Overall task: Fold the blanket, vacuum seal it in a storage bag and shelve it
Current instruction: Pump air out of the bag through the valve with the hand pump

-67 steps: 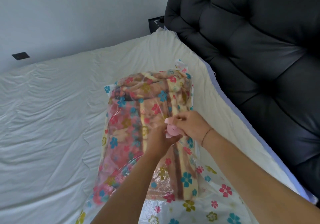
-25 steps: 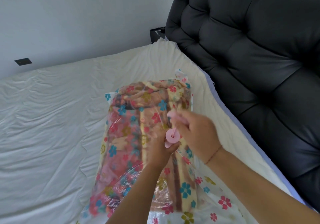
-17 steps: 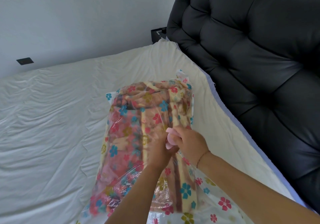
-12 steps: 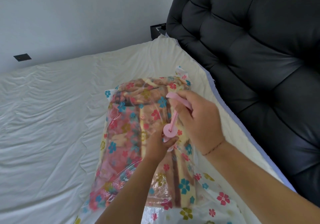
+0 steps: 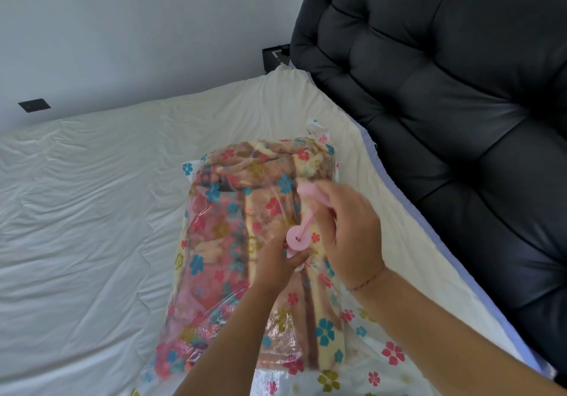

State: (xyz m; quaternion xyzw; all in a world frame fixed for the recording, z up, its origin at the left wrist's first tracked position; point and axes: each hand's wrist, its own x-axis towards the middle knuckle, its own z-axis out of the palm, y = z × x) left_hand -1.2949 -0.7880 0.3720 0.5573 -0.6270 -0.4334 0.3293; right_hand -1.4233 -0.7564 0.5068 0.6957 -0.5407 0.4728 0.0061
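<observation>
A clear storage bag (image 5: 214, 242) printed with coloured flowers lies on the bed, and the folded blanket (image 5: 270, 187) fills it. A pink hand pump (image 5: 298, 237) stands on top of the bag near its middle. My left hand (image 5: 276, 260) grips the pump's barrel from below. My right hand (image 5: 346, 230) is closed on the pump's handle (image 5: 310, 191), which is drawn out on its thin rod. The valve under the pump is hidden by my left hand.
The bed sheet (image 5: 92, 227) is white and wrinkled. A black padded headboard (image 5: 445, 119) runs along the right side. A grey wall (image 5: 138, 27) with a dark socket plate (image 5: 34, 105) stands behind the bed.
My right hand has been moving the pump handle down and up; it is raised now as it was half a second ago. The left hand stays on the barrel.
</observation>
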